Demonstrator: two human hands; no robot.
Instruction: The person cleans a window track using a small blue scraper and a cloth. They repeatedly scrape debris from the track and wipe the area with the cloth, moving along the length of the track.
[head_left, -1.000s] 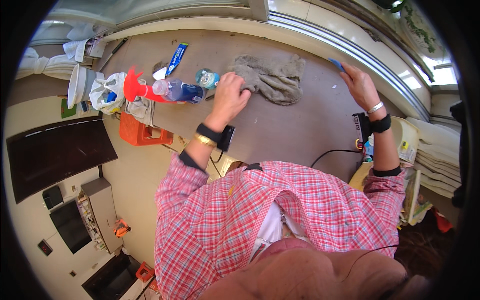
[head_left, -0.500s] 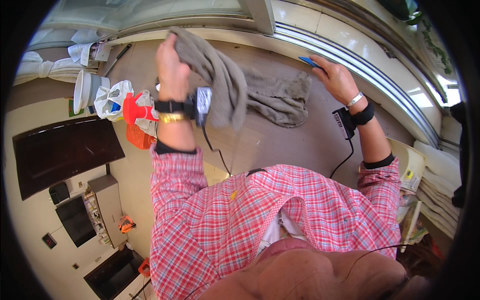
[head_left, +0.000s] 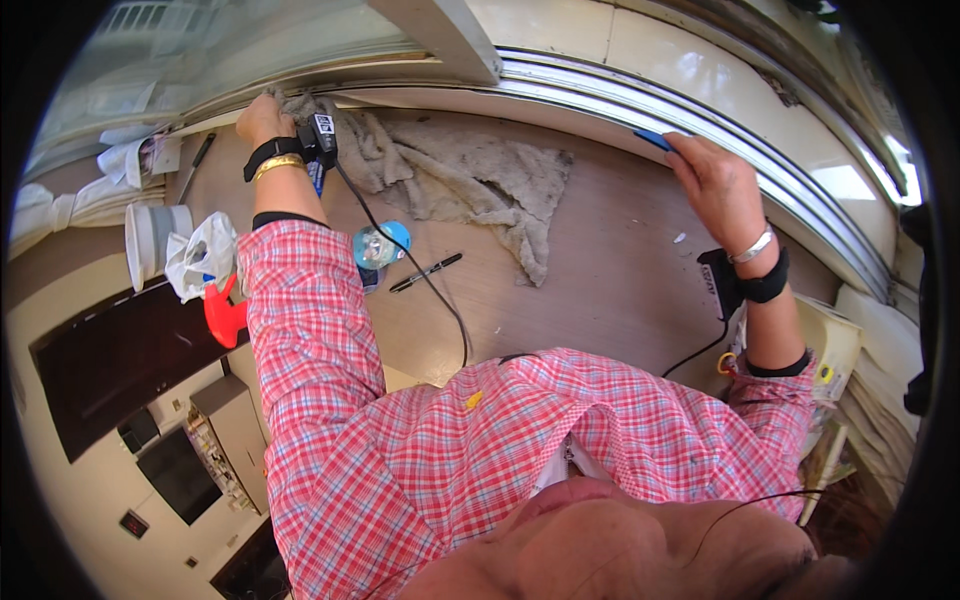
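left hand (head_left: pixel 262 118) fingers: buried in the grey cloth (head_left: pixel 470 180), grip not visible
blue tool (head_left: pixel 652 139): mostly covered by the right hand (head_left: pixel 718 185), kind unclear
red spray bottle (head_left: pixel 224 312): partly behind the plaid sleeve (head_left: pixel 300 330)

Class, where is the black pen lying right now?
In the head view, the black pen lies on the brown sill, between the clear bottle and the grey cloth.

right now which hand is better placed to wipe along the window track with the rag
Left. The left hand already presses the grey rag against the window track; the right hand holds a blue tool.
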